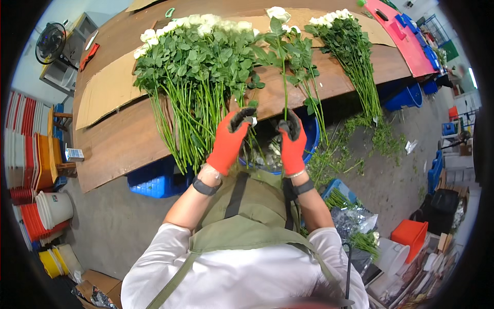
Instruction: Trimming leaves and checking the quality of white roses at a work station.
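Note:
Both hands wear red gloves with black palms and fingertips. My right hand (292, 141) is closed around the lower stem of a single white rose (278, 14), which stands up in front of the table edge. My left hand (232, 135) is at the near side of a large row of white roses (200, 58); its fingers are curled, and whether they grip a stem cannot be told. A few white roses (301, 58) lie just right of the single one. A further bunch of white roses (349, 50) lies at the right, its stems over the edge.
Cardboard sheets (110, 90) cover parts of the wooden table (115, 143). Below my hands is a blue tub (314, 135) with plant scraps. Leaf trimmings (332, 162) litter the floor at the right. A wrapped flower bundle (353, 220) is beside my right elbow. Stacked buckets (54, 210) stand at the left.

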The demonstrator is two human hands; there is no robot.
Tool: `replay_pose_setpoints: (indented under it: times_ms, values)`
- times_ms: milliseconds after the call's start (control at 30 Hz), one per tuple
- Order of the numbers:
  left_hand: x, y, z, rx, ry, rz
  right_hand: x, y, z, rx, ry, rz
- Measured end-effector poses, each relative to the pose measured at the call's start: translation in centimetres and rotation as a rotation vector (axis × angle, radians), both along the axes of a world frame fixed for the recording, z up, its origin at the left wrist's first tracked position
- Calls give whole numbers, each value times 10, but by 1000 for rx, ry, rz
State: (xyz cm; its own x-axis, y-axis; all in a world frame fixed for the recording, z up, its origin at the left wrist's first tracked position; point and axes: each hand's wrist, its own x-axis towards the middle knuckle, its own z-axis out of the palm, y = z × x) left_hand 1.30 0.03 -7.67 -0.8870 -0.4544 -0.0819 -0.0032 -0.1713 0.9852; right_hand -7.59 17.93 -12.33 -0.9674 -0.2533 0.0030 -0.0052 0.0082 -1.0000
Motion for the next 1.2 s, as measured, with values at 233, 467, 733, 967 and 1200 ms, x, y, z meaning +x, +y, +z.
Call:
replay_pose_setpoints:
  times_ms: [233,467,733,967,1200]
  values:
    - [-46,-30,34,125,240,163,54,62,-17,283,478,45]
    - [-47,-33,50,265,230,112,68,94,-44,560,702,163]
    - [-17,-9,69,369,323,246,45,70,23,388,570,45]
    - [-5,-7,98,134,456,315,27,23,141,114,627,24]
    - [-4,-31,106,22,572,408,13,-25,189,-108,650,233]
